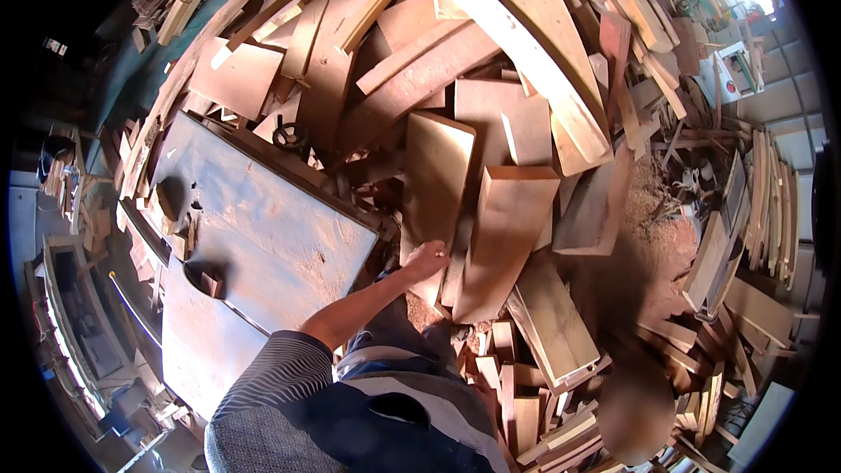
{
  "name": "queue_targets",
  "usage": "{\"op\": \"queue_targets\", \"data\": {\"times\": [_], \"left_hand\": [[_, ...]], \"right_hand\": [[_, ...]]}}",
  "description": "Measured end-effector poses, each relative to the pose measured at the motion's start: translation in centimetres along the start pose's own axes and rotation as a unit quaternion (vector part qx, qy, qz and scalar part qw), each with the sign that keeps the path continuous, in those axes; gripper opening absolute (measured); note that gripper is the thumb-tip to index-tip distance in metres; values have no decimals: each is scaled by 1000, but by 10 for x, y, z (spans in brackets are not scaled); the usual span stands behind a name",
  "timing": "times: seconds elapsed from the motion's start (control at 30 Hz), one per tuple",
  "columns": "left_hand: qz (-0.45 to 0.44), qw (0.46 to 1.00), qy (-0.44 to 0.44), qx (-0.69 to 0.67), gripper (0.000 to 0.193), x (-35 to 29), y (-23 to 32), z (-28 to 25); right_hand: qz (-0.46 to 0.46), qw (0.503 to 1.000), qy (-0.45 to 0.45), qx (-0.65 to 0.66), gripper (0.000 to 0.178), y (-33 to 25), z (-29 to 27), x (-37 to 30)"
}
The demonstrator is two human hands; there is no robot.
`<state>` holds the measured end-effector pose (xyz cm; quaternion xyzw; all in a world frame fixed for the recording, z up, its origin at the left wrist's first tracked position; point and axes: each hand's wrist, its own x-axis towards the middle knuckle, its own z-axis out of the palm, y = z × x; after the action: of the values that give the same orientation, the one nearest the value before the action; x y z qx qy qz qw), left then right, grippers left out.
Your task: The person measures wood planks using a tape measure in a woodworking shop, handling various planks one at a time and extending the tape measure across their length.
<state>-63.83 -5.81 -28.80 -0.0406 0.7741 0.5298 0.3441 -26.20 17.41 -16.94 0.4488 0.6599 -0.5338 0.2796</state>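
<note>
My left hand (pixel 428 258) is closed, its fingers curled in. In the picture it overlaps the lower part of a smooth brown board (pixel 438 171); whether it grips or touches that board I cannot tell. Just to its right a thick brown wooden block (pixel 508 232) leans upright among the pieces. Farther right and nearer to me lies a pale thick plank (pixel 557 328), tilted on other offcuts. My right hand does not show.
A machine table (pixel 263 210) dusted with sawdust stands at left, a black handwheel (pixel 291 134) behind it. Long planks (pixel 534 44) pile up ahead. Wood offcuts (pixel 526 420) crowd the lower right, near a blurred round brown shape (pixel 637 412). Sawdust (pixel 648 201) covers ground at right.
</note>
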Motion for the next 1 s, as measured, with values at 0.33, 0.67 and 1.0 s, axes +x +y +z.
{"op": "queue_targets", "data": {"times": [0.33,0.67,1.0], "left_hand": [[47,976,-91,-194,18,-17,19,-10],[-19,973,101,-205,16,-86,38,-57],[-24,979,46,-196,17,-135,19,35]], "right_hand": [[-138,980,61,-127,47,-9,22,55],[-38,996,-45,-69,39,-14,-2,33],[30,983,18,182,28,134,-67,1]]}}
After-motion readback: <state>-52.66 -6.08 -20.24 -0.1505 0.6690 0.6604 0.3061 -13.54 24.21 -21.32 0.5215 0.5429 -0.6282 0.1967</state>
